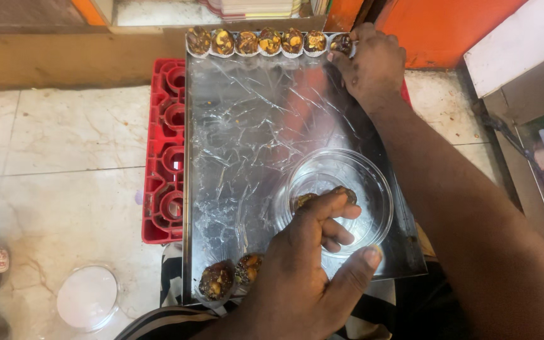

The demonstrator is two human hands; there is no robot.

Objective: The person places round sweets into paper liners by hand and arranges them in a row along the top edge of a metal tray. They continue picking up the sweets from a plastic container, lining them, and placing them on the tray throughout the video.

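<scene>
Left hand: the left hand is curled over the clear round plastic bowl, fingertips pinched on a dark sticky sweet inside it.
Right hand: the right hand is stretched far ahead, fingers pressed on the last brown nut-topped sweet in a paper cup, which ends the row of similar sweets.
Tray: both are carried by a rectangular steel tray lined with crinkled clear film.
Near the left wrist: two loose dark sweets lie just beside it.
Under the tray: a red plastic crate is seen.
</scene>
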